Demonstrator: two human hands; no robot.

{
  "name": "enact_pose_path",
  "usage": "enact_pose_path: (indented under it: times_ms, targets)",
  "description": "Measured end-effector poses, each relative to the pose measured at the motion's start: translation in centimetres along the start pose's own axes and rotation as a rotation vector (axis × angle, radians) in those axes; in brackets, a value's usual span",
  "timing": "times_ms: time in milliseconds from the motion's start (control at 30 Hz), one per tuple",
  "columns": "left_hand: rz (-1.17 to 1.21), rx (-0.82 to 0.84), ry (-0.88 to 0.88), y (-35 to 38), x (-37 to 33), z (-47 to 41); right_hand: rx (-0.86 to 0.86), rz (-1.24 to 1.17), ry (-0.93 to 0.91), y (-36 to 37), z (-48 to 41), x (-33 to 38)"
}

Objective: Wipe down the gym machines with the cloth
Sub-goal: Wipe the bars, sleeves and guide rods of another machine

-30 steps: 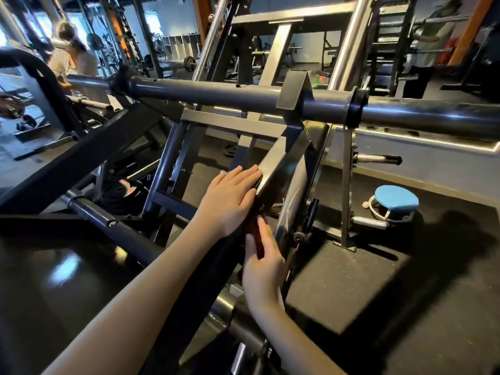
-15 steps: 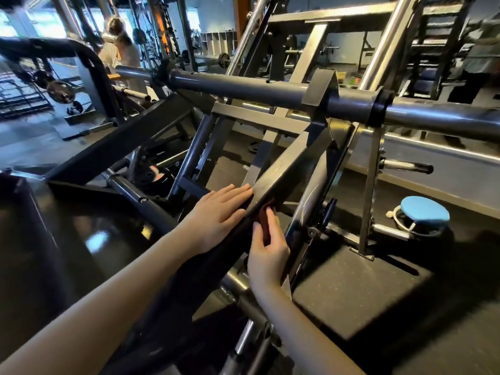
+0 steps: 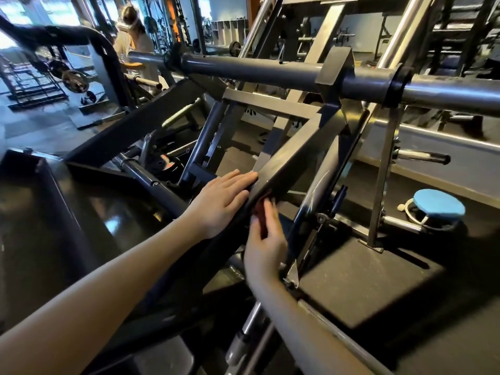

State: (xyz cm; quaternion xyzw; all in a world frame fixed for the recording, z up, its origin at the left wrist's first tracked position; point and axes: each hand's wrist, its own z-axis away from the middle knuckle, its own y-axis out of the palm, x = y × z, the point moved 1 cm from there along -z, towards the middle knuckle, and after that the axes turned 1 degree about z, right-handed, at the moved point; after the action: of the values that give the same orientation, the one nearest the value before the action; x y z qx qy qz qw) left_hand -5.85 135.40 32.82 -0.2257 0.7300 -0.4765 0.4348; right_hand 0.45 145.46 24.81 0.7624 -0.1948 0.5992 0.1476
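Observation:
A dark slanted steel beam [image 3: 295, 163] of the gym machine runs from lower left up to the thick horizontal bar [image 3: 257, 74]. My left hand [image 3: 219, 204] lies flat on the beam's left face with straight fingers. On the beam's right underside, my right hand [image 3: 266, 239] presses a dark red cloth [image 3: 262, 209] against the metal with straight fingers. Most of the cloth is hidden behind that hand and the beam.
A glossy black platform [image 3: 89, 217] fills the lower left. A blue round stool [image 3: 438, 207] stands on the black rubber floor at the right, beside a thin upright post [image 3: 384, 171]. A person [image 3: 132, 36] stands among other machines at the far left back.
Both hands slid a little down the slanted beam, the cloth moving with the right hand. The camera view shifted, so the machine now sits further right in the frame.

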Motion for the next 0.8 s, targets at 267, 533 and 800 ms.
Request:
enact_pose_path:
  times_ms: [267,533,800]
  targets:
    - [0.038,-0.004,0.031,0.1,0.2,0.0,-0.111,-0.047,0.070,0.1,-3.6,1.2]
    - [0.070,-0.044,0.061,0.3,0.4,-0.2,-0.151,0.060,-0.001,-0.2,-5.3,1.8]
    - [-0.024,0.006,0.066,-0.4,-0.2,-0.1,-0.140,0.172,-0.216,-4.3,-8.9,4.8]
